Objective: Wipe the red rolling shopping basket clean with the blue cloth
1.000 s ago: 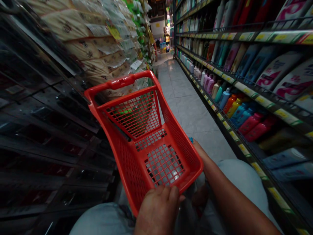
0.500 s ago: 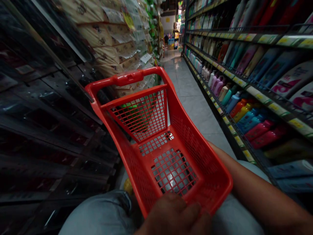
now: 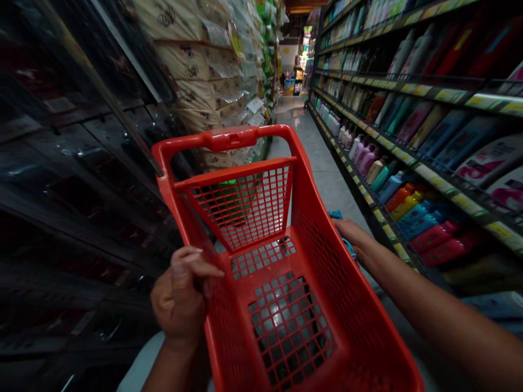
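In a shop aisle, dark glass-fronted shelving [image 3: 69, 179] runs along the left. The left hand [image 3: 180, 294] curls against the left wall of a red plastic mesh shopping trolley [image 3: 245, 207], grip unclear; the trolley's long axis points forward along the tiled floor [image 3: 322, 169]. The right hand [image 3: 353, 239] closes on its right rim over a blue cloth [image 3: 337, 216], beside shelves of bottles [image 3: 388, 136].

Left hand [image 3: 180, 291]: we see it bare, nails cut short, knuckles and fingers plain, nothing worn on it that we can make out.
Right hand [image 3: 352, 238]: bare too, we only get the back and part of the fingers.
Left forearm [image 3: 171, 371]: bare skin from the wrist down to the frame edge, as far as we can see.
Right forearm [image 3: 449, 321]: bare as well, long stretch in view.
Clothing: pale fabric [image 3: 139, 365] at lower left, dim; we cannot tell which garment.
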Demonstrator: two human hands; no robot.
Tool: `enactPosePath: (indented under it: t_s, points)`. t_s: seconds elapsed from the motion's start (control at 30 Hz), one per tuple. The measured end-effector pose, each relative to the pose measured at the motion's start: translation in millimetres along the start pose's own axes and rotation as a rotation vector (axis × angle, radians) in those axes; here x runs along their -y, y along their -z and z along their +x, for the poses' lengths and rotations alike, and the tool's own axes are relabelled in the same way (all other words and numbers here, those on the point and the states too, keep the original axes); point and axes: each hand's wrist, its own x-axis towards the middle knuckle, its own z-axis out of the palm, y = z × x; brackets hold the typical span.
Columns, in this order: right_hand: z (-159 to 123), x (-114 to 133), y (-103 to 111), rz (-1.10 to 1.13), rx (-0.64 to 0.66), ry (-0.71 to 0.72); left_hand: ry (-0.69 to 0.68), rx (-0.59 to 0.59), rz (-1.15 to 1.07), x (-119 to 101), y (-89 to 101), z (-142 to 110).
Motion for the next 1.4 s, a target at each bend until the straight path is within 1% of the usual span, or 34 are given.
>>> enactPosePath:
  t_s: [0.03, 0.07, 0.1, 0.13, 0.17, 0.2, 0.27, 0.3, 0.37, 0.43, 0.5, 0.57, 0.63, 0.67, 0.73, 0.8, 0.87, 0.93, 0.97, 1.0, 1.03, 1.07, 1.1, 1.17, 1.23, 1.27, 1.3, 1.33, 1.4]
  points:
    - [2, 9, 0, -0.005, -0.046, -0.001, -0.013, 0.043, -0.005, 0, 2.2, -1]
    - [3, 21, 1, -0.017, -0.11, 0.044, -0.04, 0.104, -0.009, 1, 5.0, 0]
    - [3, 34, 2, -0.044, -0.178, 0.14, -0.084, 0.164, -0.007, 4, 8.2, 4]
    - [2, 50, 2, -0.086, -0.232, 0.28, -0.134, 0.214, 0.008, 8, 11.4, 9]
    - [0, 65, 0, -0.143, -0.251, 0.42, -0.186, 0.243, 0.038, 14, 14.3, 16]
    - [-3, 80, -4, -0.209, -0.237, 0.543, -0.23, 0.239, 0.078, 21, 16.5, 24]
    - [-7, 104, -21, -0.34, -0.142, 0.712, -0.248, 0.148, 0.137, 33, 17.4, 39]
    - [-7, 112, -34, -0.4, -0.075, 0.772, -0.233, 0.11, 0.143, 38, 16.0, 45]
    - [-2, 119, -68, -0.513, 0.065, 0.872, -0.206, 0.083, 0.113, 43, 10.4, 50]
    - [8, 117, -109, -0.611, 0.182, 0.975, -0.19, 0.09, 0.08, 43, 3.4, 49]
    - [20, 108, -153, -0.674, 0.222, 1.08, -0.176, 0.09, 0.062, 40, -2.0, 44]
    - [26, 93, -194, -0.713, 0.173, 1.163, -0.164, 0.083, 0.047, 37, -4.6, 40]
    - [26, 71, -227, -0.766, 0.087, 1.21, -0.159, 0.081, 0.034, 36, -4.8, 37]
    - [24, 57, -239, -0.807, 0.061, 1.223, -0.155, 0.08, 0.03, 35, -4.2, 36]
    - [21, 22, -253, -0.905, 0.058, 1.228, -0.145, 0.082, 0.027, 35, -2.4, 35]
    - [22, -20, -256, -1.003, 0.131, 1.206, -0.131, 0.087, 0.027, 34, -0.2, 35]
    - [28, -66, -248, -1.094, 0.25, 1.18, -0.117, 0.1, 0.033, 34, 2.0, 35]
    - [38, -108, -232, -1.169, 0.378, 1.18, -0.114, 0.117, 0.04, 34, 3.8, 35]
    - [43, -123, -221, -1.194, 0.422, 1.179, -0.117, 0.123, 0.044, 34, 4.3, 35]
    - [48, -134, -209, -1.205, 0.434, 1.167, -0.121, 0.125, 0.048, 35, 4.5, 35]
    - [53, -140, -197, -1.198, 0.414, 1.148, -0.124, 0.124, 0.049, 35, 4.4, 36]
    - [58, -139, -185, -1.169, 0.356, 1.125, -0.125, 0.122, 0.047, 35, 4.0, 36]
    - [64, -133, -174, -1.116, 0.257, 1.101, -0.124, 0.121, 0.044, 35, 3.5, 36]
    - [76, -109, -156, -0.957, -0.034, 1.07, -0.12, 0.124, 0.038, 35, 2.1, 37]
    - [88, -82, -145, -0.795, -0.341, 1.056, -0.121, 0.128, 0.041, 34, 0.7, 37]
    - [94, -73, -141, -0.74, -0.452, 1.052, -0.124, 0.126, 0.043, 34, 0.2, 37]
    - [98, -69, -139, -0.708, -0.516, 1.05, -0.125, 0.123, 0.045, 35, -0.3, 37]
    - [100, -70, -138, -0.699, -0.536, 1.044, -0.127, 0.121, 0.044, 35, -0.8, 37]
    - [99, -89, -139, -0.732, -0.488, 0.996, -0.122, 0.113, 0.045, 37, -1.8, 36]
